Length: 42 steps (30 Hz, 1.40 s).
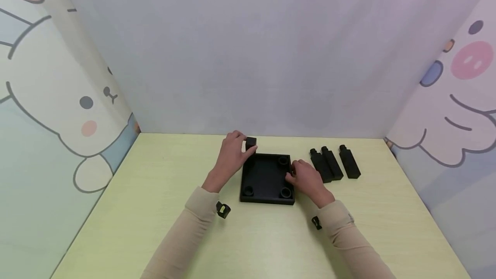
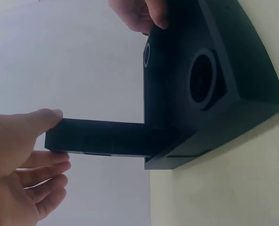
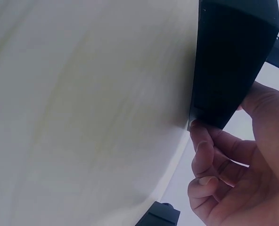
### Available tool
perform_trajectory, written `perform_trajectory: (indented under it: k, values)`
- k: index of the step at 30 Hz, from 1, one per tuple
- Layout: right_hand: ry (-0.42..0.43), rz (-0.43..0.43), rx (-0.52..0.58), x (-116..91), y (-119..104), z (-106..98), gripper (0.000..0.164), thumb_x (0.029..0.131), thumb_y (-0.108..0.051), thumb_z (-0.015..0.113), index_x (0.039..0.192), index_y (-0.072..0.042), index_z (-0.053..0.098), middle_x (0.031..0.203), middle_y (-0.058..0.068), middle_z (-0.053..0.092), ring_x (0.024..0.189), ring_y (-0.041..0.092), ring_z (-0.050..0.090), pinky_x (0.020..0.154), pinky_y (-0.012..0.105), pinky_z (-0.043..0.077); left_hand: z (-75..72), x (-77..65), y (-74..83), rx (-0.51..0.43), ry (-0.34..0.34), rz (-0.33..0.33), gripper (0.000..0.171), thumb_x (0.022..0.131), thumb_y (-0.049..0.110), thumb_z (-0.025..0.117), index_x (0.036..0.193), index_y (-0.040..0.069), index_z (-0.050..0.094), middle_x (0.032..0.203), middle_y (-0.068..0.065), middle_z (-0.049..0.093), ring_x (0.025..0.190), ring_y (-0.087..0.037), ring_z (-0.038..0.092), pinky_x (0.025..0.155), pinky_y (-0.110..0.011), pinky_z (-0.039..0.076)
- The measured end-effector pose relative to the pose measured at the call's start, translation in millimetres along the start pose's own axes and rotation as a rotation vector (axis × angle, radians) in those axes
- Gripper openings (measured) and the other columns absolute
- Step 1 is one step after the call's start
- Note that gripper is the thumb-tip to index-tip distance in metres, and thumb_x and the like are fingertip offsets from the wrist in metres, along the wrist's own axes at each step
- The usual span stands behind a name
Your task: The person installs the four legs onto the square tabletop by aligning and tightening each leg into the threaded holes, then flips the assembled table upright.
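Observation:
A shallow black square tray-like piece (image 1: 267, 178) lies on the table, its raised rim facing up. Round sockets (image 2: 203, 79) show in three of its corners. Upright at its far left corner stands a black square leg (image 2: 102, 136); its lower end is hidden behind the rim. My left hand (image 1: 231, 152) pinches this leg near the top, thumb on one side and fingers on the other. On the opposite side, my right hand (image 1: 308, 178) grips the piece's right wall (image 3: 229, 61), thumb over the rim and fingers outside.
Right of the square piece lie three more black legs (image 1: 350, 162) with narrow necked ends, two of them side by side. A pale wall curtain (image 1: 263, 55) rises behind the table (image 1: 263, 240). Cartoon-printed panels stand left and right.

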State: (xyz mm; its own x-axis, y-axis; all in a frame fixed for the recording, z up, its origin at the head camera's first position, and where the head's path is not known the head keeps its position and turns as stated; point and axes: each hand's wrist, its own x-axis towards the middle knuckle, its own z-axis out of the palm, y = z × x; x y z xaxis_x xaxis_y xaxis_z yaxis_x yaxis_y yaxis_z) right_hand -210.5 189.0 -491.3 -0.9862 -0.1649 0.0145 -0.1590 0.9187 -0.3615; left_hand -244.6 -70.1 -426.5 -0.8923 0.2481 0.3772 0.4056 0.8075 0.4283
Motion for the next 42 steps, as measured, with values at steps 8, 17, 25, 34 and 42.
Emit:
perform_trajectory:
  k: [8, 17, 25, 34, 42]
  values:
    - [-0.006, 0.007, -0.010, -1, 2, 1, 0.023, 0.095, -0.027, 0.065, 0.099, -0.004, 0.063, 0.088, 0.009, 0.058, 0.067, 0.017, 0.048, 0.056, 0.030, 0.037, 0.2, -7.3, -8.5, -0.112, -0.071, -0.048, 0.050, 0.097, 0.037, 0.069, 0.128, -0.001, 0.066, 0.125, -0.019, 0.066, 0.122, -0.035, 0.058, 0.108, -0.050, 0.046]
    - [-0.001, 0.010, -0.009, -1, 1, -1, 0.022, 0.095, -0.025, 0.065, 0.098, -0.004, 0.062, 0.087, 0.008, 0.057, 0.066, 0.018, 0.047, 0.056, 0.030, 0.037, 10.5, -23.3, -24.3, -0.146, -0.135, -0.113, 0.046, 0.099, 0.033, 0.067, 0.128, -0.002, 0.066, 0.127, -0.020, 0.066, 0.123, -0.037, 0.058, 0.108, -0.051, 0.046]
    - [-0.001, 0.015, -0.020, 0, 0, -2, 0.023, 0.095, -0.026, 0.065, 0.100, -0.003, 0.063, 0.088, 0.008, 0.058, 0.068, 0.018, 0.048, 0.057, 0.031, 0.039, 34.3, -39.7, -39.7, -0.099, -0.207, -0.165, 0.046, 0.098, 0.037, 0.067, 0.124, -0.001, 0.069, 0.124, -0.018, 0.068, 0.120, -0.035, 0.062, 0.105, -0.048, 0.049]
    - [0.004, 0.008, -0.009, -1, 0, -1, 0.022, 0.095, -0.025, 0.065, 0.098, -0.004, 0.062, 0.086, 0.008, 0.057, 0.067, 0.018, 0.047, 0.056, 0.030, 0.038, 44.8, -52.5, -41.8, -0.103, -0.209, -0.147, 0.043, 0.095, 0.033, 0.070, 0.117, -0.003, 0.072, 0.116, -0.018, 0.070, 0.112, -0.035, 0.064, 0.100, -0.051, 0.051]
    - [0.002, -0.001, -0.019, 1, -1, 0, 0.021, 0.095, -0.026, 0.065, 0.094, -0.005, 0.060, 0.084, 0.007, 0.056, 0.065, 0.017, 0.046, 0.055, 0.029, 0.035, 45.2, -56.2, -38.1, -0.060, -0.189, -0.128, 0.042, 0.096, 0.034, 0.069, 0.117, -0.002, 0.072, 0.116, -0.018, 0.070, 0.110, -0.035, 0.064, 0.098, -0.050, 0.052]
